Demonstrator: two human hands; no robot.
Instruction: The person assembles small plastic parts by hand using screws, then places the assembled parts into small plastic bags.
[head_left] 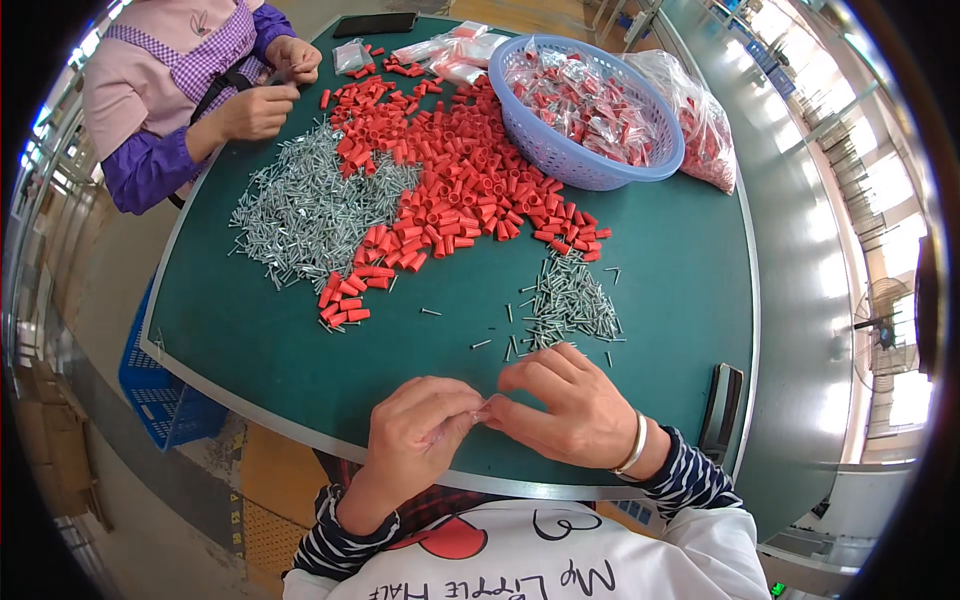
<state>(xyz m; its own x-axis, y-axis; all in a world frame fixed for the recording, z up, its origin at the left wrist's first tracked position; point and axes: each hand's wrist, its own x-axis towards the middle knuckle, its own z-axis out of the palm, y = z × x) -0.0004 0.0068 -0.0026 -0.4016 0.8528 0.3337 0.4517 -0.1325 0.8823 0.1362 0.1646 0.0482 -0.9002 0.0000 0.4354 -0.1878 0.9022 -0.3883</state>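
Observation:
Close to the table's front edge, my left hand (418, 430) and my right hand (570, 410) meet, fingers pinched on a small clear plastic bag (484, 412). Most of the bag is hidden by the fingers, and its contents cannot be made out. Just beyond my right hand lies a small heap of screws (572, 305), with a few loose ones scattered beside it. Red plastic caps (460, 180), short and tube-like, spread in a large pile over the table's middle. Left of them sits a bigger heap of silvery screws (310, 205).
A blue perforated basket (560, 165) of filled bags stands at the far right, beside a large clear sack (700, 130). Flat bags (455, 50) and a dark phone (376, 24) lie at the back. Another phone (720, 410) rests at right. A co-worker's hands (265, 105) work at far left.

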